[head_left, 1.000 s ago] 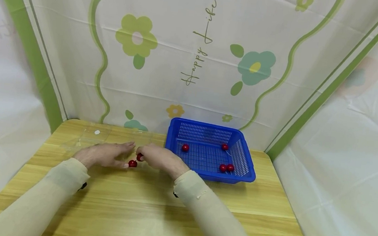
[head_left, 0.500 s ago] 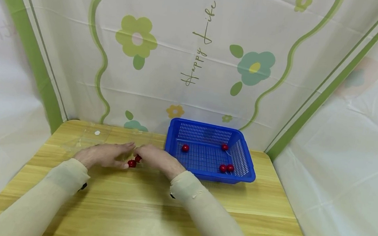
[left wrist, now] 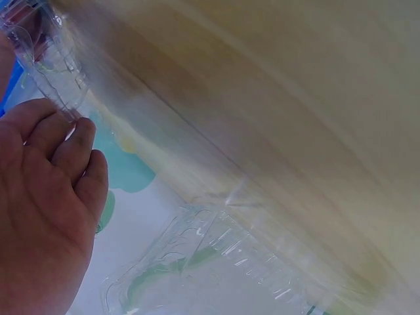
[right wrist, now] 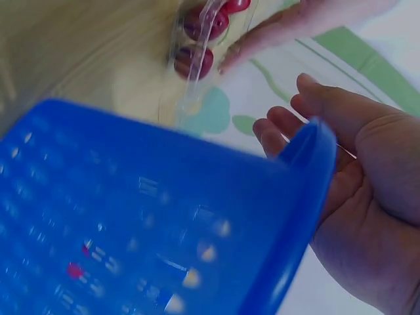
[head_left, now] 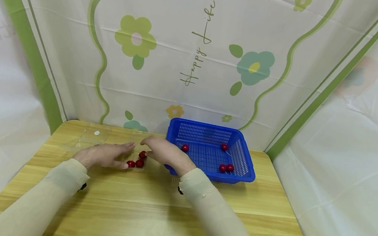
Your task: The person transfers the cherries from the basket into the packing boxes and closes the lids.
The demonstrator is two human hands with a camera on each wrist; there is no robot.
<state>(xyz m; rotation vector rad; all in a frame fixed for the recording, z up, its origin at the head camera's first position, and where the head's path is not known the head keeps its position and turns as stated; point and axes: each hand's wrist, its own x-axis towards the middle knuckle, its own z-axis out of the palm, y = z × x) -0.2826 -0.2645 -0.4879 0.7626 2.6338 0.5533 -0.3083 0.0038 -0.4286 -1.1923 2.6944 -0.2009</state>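
Observation:
Three red cherries [head_left: 140, 163] lie in a clear plastic box [left wrist: 62, 82], left of the blue basket. My left hand [head_left: 107, 155] holds the left side of this box, fingers toward the back and thumb at the front. In the left wrist view its fingertips [left wrist: 82, 128] touch the plastic wall. Over the box's right side, my right hand [head_left: 166, 153] is spread and holds nothing, its thumb near the rearmost cherry [head_left: 142, 154]. The right wrist view has the palm turned to the camera beyond the basket's rim. Transparent plastic makes the box outline hard to see.
The blue basket [head_left: 246, 160] stands at the back right with several cherries [head_left: 224, 147] inside. Another clear plastic container [head_left: 84, 138] sits at the back left of the wooden table [head_left: 151, 214]. A printed curtain [head_left: 166, 69] hangs right behind the table.
My right hand has let go of a cherry and drawn up and right, its fingers spreading. Three cherries now show in the box where two showed before. The left hand has stayed in place.

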